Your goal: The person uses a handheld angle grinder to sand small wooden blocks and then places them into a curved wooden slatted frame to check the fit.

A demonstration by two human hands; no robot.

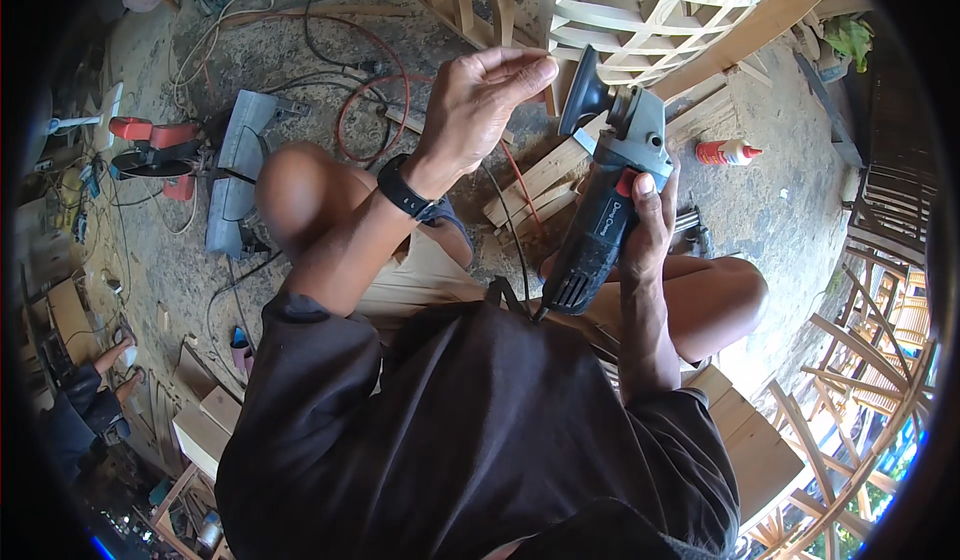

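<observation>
Head view: the angle grinder (590, 245) is up off the floor (785, 185), above the person's lap, gripped around its body by the right hand (652, 222), thumb beside the red switch. Its long axis runs from the cord end, low and near the shirt, to the metal head, farther out and slightly right. The black disc (582, 90) stands nearly edge-on at that head, on its left side, toward the left hand (485, 100). That hand is the nearer one to the disc: thumb and fingers are drawn together just beside its rim; whether they touch it or pinch something thin, I cannot tell. Beyond the disc, toward the floor's far edge, stands a wooden lattice (650, 10); cut planks (545, 175) lie beneath. Rightward, a red-and-white bottle (725, 152) is well apart, between grinder and the floor's right edge.
</observation>
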